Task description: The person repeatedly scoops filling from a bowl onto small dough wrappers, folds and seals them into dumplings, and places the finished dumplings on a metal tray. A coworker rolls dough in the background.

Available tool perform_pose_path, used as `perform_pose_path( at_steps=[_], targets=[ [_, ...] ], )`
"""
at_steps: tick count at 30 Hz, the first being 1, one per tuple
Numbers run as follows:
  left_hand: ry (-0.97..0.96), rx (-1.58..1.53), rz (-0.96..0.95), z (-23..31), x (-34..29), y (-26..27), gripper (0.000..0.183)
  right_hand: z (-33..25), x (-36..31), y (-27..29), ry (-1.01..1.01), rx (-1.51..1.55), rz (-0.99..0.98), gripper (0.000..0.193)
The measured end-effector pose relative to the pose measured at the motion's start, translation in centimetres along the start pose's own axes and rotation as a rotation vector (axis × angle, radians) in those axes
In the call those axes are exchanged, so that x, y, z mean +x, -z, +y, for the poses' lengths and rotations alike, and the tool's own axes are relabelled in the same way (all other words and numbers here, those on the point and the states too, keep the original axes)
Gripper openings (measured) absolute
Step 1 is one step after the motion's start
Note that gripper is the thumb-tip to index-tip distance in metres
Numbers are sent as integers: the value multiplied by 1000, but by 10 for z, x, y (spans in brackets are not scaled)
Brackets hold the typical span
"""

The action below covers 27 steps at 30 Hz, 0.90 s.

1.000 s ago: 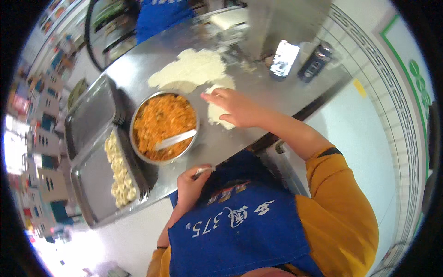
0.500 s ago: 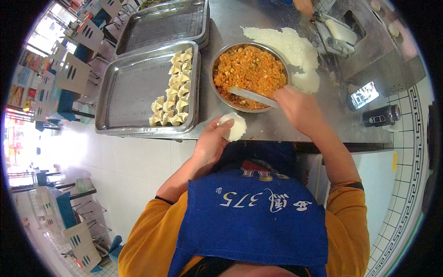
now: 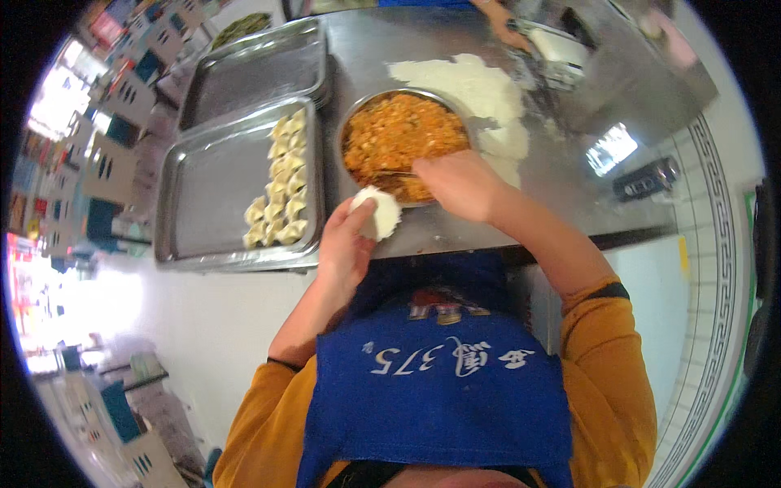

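A round white dough wrapper (image 3: 386, 216) is pinched in my left hand (image 3: 345, 241), thumb on top, just off the near left side of the metal bowl (image 3: 342, 154). Orange, finely chopped filling (image 3: 403, 128) heaps inside that bowl. My right hand (image 3: 460, 185) is closed round a flat metal spatula (image 3: 392, 173) over the bowl's near side. Its blade is pressed into the filling, and the grip is hidden by my fingers. To the left, folded dumplings (image 3: 285, 180) line the right side of a metal tray (image 3: 213, 199).
Behind the dumpling tray lies another stacked metal tray (image 3: 252, 77), with greens (image 3: 242, 29) beyond it. A thin dough sheet (image 3: 480, 91) spreads behind the bowl. At right are a lit phone (image 3: 612, 150) and a black cylinder (image 3: 647, 180). A co-worker's hand (image 3: 511, 34) is by a metal machine (image 3: 557, 53).
My right hand has moved in over the bowl, and the spatula blade has gone down into the filling. My left hand still holds the wrapper. The whole view has shifted.
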<state>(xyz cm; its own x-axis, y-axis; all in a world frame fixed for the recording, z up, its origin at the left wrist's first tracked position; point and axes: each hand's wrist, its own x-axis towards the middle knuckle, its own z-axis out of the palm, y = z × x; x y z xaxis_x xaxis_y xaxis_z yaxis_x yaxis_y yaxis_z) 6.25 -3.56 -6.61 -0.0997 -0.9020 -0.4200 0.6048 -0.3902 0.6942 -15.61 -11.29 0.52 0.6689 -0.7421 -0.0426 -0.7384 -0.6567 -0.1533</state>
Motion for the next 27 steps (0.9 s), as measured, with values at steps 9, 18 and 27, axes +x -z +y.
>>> perform_pose_path(
  at_steps=[9, 18, 27],
  targets=[
    [11, -41, -19, -1, 6, -4, 23, 109, 11, -18, -315, 25, 494, 20],
    [15, -28, 4, -2, 5, 1, 27, 51, -19, -57, -139, 23, 462, 24],
    [27, -48, 9, 0, 7, -1, 23, 14, -33, -38, 5, -175, 295, 30]
  ],
)
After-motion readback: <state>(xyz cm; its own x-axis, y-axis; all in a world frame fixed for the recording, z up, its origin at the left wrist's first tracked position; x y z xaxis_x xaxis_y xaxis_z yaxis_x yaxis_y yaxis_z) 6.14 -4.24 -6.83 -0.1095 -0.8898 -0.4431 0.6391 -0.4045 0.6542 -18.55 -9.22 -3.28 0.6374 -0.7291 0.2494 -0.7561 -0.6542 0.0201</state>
